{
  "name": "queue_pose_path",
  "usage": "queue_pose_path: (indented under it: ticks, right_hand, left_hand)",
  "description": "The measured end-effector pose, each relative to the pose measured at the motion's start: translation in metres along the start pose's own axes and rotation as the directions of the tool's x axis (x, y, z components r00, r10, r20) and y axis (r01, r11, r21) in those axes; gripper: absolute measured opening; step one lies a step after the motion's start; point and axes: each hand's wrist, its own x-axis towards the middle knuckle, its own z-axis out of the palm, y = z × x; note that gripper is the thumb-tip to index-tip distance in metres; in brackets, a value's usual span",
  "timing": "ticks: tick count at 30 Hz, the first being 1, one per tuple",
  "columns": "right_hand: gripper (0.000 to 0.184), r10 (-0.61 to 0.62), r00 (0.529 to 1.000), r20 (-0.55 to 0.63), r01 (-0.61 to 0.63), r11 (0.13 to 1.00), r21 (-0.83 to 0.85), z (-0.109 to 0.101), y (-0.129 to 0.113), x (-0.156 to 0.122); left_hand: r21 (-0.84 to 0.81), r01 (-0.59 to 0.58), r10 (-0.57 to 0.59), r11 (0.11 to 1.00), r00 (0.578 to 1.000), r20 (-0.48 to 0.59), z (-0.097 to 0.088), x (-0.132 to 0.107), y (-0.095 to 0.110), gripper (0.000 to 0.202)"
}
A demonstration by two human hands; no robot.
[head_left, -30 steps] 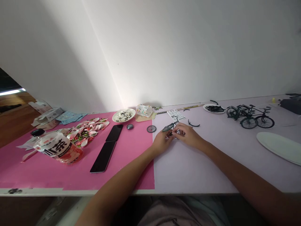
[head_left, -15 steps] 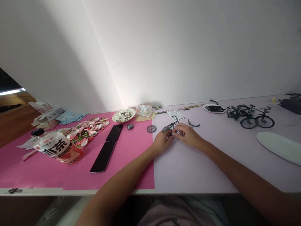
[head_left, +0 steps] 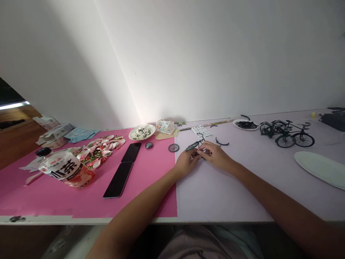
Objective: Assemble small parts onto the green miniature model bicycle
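Both my hands meet over the pale mat a little right of centre. My left hand (head_left: 185, 162) pinches the near end of a small dark model bicycle frame (head_left: 194, 145). My right hand (head_left: 215, 154) grips the same frame from the right, fingers curled over its middle. A loose small wheel (head_left: 173, 147) lies on the pink mat just left of the hands. A curved black mudguard piece (head_left: 221, 142) lies just behind my right hand, and a sticker sheet (head_left: 201, 131) sits further back.
Finished model bicycles (head_left: 287, 133) stand at the right, near a plate of black parts (head_left: 245, 124) and an empty white plate (head_left: 320, 167). On the pink mat (head_left: 151, 187) lie two phones (head_left: 124, 168), a bottle on its side (head_left: 66, 169), wrappers (head_left: 101, 147) and a dish of bits (head_left: 141, 132).
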Motion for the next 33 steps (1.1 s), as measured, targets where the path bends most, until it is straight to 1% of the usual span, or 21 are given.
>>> queue_pose_path:
  ticks: [4, 12, 17, 25, 33]
  right_hand:
    - [0.021, -0.006, 1.0, -0.008, 0.006, 1.0, -0.006, 0.0002, 0.0002, 0.0]
    - [0.02, -0.003, 1.0, -0.008, 0.003, 1.0, -0.006, 0.0001, -0.0005, 0.0003]
    - [0.02, 0.009, 1.0, -0.007, -0.01, 1.0, -0.005, -0.0004, -0.0034, 0.0]
    - [0.021, -0.02, 1.0, -0.023, 0.02, 1.0, -0.007, 0.0, -0.002, 0.0002]
    - [0.02, -0.011, 1.0, -0.019, 0.011, 1.0, 0.003, 0.0006, -0.0025, -0.0004]
  left_hand:
    - [-0.009, -0.015, 0.015, 1.0, 1.0, 0.0, -0.0006, -0.0002, 0.0005, 0.026]
    - [-0.002, 0.002, -0.002, 1.0, 1.0, 0.006, 0.0002, 0.0, -0.0009, 0.026]
    - [-0.012, -0.016, 0.016, 1.0, 1.0, -0.004, 0.0006, -0.0003, -0.0015, 0.025]
    - [-0.001, -0.004, 0.004, 1.0, 1.0, 0.008, -0.0005, -0.0002, 0.0002, 0.026]
    - [-0.008, -0.019, 0.019, 1.0, 1.0, -0.001, 0.0008, -0.0004, -0.0025, 0.025]
